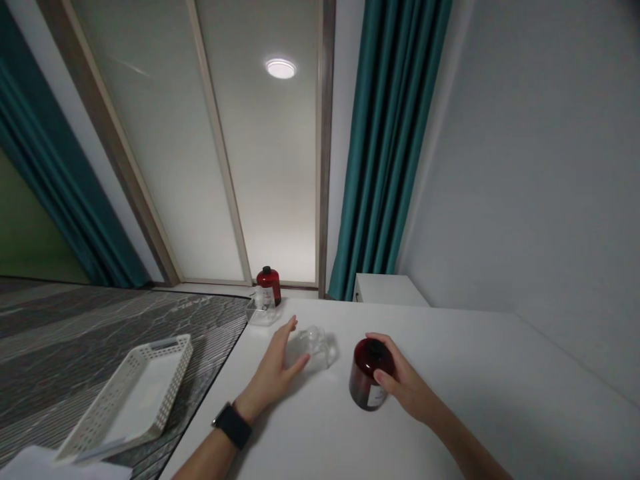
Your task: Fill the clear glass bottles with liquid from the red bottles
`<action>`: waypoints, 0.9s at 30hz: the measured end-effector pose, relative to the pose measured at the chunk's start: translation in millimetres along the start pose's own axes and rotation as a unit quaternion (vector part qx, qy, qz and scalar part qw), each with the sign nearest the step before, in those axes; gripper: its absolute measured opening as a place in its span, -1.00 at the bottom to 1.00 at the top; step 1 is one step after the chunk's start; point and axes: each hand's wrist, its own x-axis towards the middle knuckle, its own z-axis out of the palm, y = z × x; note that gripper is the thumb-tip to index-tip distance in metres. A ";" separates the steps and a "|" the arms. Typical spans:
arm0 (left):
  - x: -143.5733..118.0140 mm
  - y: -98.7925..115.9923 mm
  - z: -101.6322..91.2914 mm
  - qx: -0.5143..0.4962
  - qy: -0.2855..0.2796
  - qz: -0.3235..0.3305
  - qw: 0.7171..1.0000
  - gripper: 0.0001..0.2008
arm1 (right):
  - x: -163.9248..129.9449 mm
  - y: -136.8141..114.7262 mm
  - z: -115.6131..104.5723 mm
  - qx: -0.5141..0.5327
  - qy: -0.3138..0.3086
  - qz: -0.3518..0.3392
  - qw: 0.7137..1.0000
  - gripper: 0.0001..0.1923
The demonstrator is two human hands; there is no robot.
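1. The dark red jar (369,377) stands upright on the white table (475,400), its lid seemingly on; nothing is seen poured or opened.
2. The jar is clasped at its top and side by the right hand (403,383); the left hand (280,367) is spread open against a clear glass vessel (317,347), just left of the jar.

I see bare counter (475,373) right of the red jar (369,373); clear glass (315,347) and far red bottle (269,285) crowd the left.
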 end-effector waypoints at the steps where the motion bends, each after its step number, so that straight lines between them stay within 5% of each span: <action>1: 0.1 4.0 -2.2 0.011 0.048 0.022 0.999 -0.41 | 0.0 1.4 1.0 0.004 0.002 0.004 1.000 -0.42; 3: -1.6 15.9 -5.2 0.036 0.130 0.066 0.989 -0.62 | 0.0 3.4 3.0 0.017 -0.004 0.009 1.000 -0.37; 5: -5.5 31.2 -3.9 0.047 0.146 0.118 0.981 -0.74 | 0.1 3.5 3.9 0.033 -0.021 0.009 0.999 -0.32; 9: -11.1 62.7 9.3 0.014 -0.005 0.207 0.978 -0.76 | 0.1 -0.2 -0.4 0.033 -0.027 0.024 0.999 -0.36; 17: 23.4 108.0 34.9 -0.080 -0.112 0.143 0.980 -0.65 | -1.6 -3.8 -3.0 0.030 -0.082 0.030 0.996 -0.21; 27: 21.5 109.4 44.4 -0.184 -0.127 0.092 0.970 -0.81 | -1.0 -6.3 8.1 0.043 -0.128 -0.041 0.990 -0.29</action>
